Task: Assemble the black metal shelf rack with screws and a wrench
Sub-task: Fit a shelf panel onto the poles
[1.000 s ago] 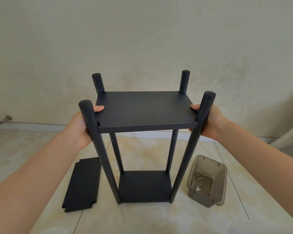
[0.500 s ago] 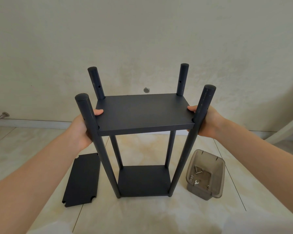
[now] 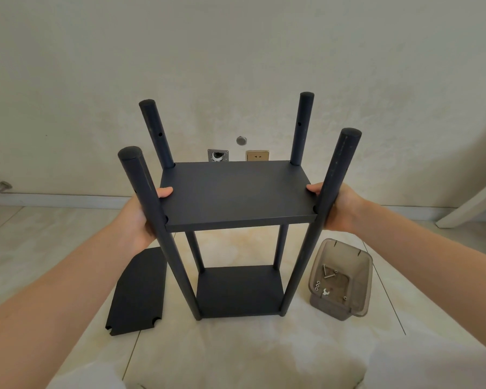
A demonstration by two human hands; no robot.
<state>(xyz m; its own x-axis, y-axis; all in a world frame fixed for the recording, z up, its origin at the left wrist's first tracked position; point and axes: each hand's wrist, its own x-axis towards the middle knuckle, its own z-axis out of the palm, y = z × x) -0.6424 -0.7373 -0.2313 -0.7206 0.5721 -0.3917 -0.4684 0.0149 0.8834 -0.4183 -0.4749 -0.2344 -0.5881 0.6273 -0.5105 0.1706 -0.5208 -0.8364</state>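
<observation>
The black metal rack (image 3: pixel 237 292) stands upright on the floor, four round posts joined by a bottom panel. A second black shelf panel (image 3: pixel 236 192) sits between the posts partway up. My left hand (image 3: pixel 141 217) grips its left edge, thumb on top, behind the front left post (image 3: pixel 152 220). On the other side my right hand (image 3: pixel 340 209) grips the right edge, thumb on top, behind the front right post (image 3: pixel 328 197). A third black panel (image 3: pixel 138 292) with notched corners lies flat on the floor to the left.
A smoky clear plastic bin (image 3: pixel 341 279) at the rack's right holds screws, washers and a small wrench (image 3: pixel 325 292). The wall behind carries a socket (image 3: pixel 257 156) and an open box (image 3: pixel 218 155). A white slanted leg (image 3: pixel 472 209) is at far right.
Both hands have slid the shelf panel down the posts, so more of each post stands above it. The wall socket has come into sight behind the rack.
</observation>
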